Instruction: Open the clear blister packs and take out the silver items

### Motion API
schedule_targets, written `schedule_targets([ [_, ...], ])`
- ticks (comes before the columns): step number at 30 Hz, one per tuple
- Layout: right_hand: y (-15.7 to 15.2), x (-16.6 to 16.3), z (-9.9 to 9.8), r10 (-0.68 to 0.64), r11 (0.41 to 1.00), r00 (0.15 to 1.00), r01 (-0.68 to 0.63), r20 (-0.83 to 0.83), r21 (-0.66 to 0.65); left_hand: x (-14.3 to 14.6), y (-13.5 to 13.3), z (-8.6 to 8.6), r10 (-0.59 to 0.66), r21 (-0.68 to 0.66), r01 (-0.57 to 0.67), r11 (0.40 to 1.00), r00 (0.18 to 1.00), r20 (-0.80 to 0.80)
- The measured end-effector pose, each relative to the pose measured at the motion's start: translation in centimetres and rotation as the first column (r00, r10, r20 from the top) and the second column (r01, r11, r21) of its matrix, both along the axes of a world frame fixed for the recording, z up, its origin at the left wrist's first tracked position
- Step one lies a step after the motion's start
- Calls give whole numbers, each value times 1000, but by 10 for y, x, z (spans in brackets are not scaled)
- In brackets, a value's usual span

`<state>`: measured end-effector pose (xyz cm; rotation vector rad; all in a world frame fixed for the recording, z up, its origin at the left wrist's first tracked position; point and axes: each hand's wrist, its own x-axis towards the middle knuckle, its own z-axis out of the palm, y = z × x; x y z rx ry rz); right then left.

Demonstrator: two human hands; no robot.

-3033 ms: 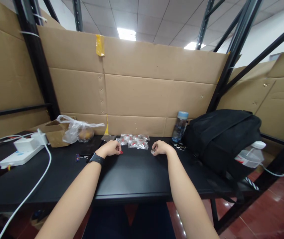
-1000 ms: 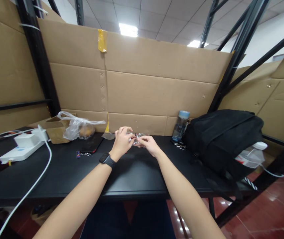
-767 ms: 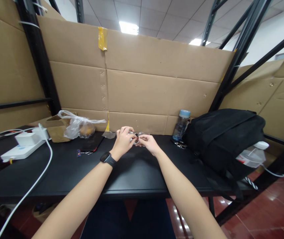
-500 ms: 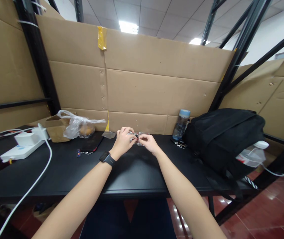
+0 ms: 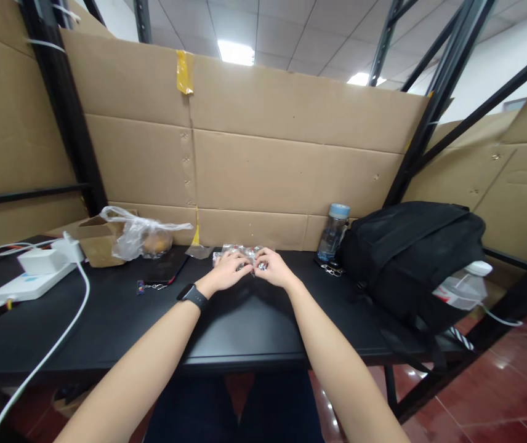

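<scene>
A crinkled, shiny clear plastic packet [image 5: 241, 250] lies on the black table near the cardboard wall, with small reddish marks on it. My left hand [image 5: 227, 271], a dark watch [image 5: 193, 296] on its wrist, is closed on the packet's left and near side. From the right, my right hand [image 5: 273, 269] grips the same packet, thumb and fingers bent together. The two thumbs nearly meet at its near edge. What the packet contains is mostly covered by my fingers.
A phone [image 5: 164, 269] with a charm, a knotted plastic bag [image 5: 141, 237] and a white power strip [image 5: 32, 283] are on the left. A water bottle [image 5: 332, 232], keys [image 5: 332, 269] and a black backpack [image 5: 411, 258] stand right. Cardboard [image 5: 254, 166] closes off the back.
My left hand has come lower and flatter, its fingers now spread over the packet. More of the packet shows behind the hands. The view has shifted slightly.
</scene>
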<state>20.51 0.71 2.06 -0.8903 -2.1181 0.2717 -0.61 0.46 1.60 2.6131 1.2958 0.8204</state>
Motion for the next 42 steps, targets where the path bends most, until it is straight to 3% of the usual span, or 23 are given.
schedule_targets([
  [11, -1, 4, 5, -26, 997, 1000, 26, 6, -68, -5, 5, -11, -95, 52, 100, 994, 992, -81],
  [15, 1, 8, 2, 11, 996, 997, -4, 74, -89, -16, 14, -6, -167, 58, 170, 984, 984, -58],
  [18, 2, 12, 1, 73, 987, 988, -51, 140, -151, -31, 21, -2, -131, 24, 133, 991, 988, -82],
  [21, 3, 21, 3, 93, 957, 963, -16, 253, -290, -45, 26, -1, -91, -65, 82, 995, 984, -153],
  [26, 4, 55, 9, -188, 844, 888, 364, 419, -394, -48, 28, -5, -112, -158, 86, 984, 981, -161],
  [28, 4, 69, 11, -236, 792, 860, 440, 452, -424, -46, 27, -5, -141, -186, 114, 976, 980, -140],
  [35, 6, 79, 11, -232, 753, 878, 435, 419, -494, -42, 25, -6, -162, -280, 118, 953, 977, -139],
  [39, 7, 74, 10, -238, 716, 886, 437, 399, -544, -36, 19, -3, -134, -173, 107, 979, 979, -154],
  [42, 4, 72, 11, -228, 696, 884, 442, 409, -567, -28, 12, 1, -127, -100, 120, 988, 990, -68],
])
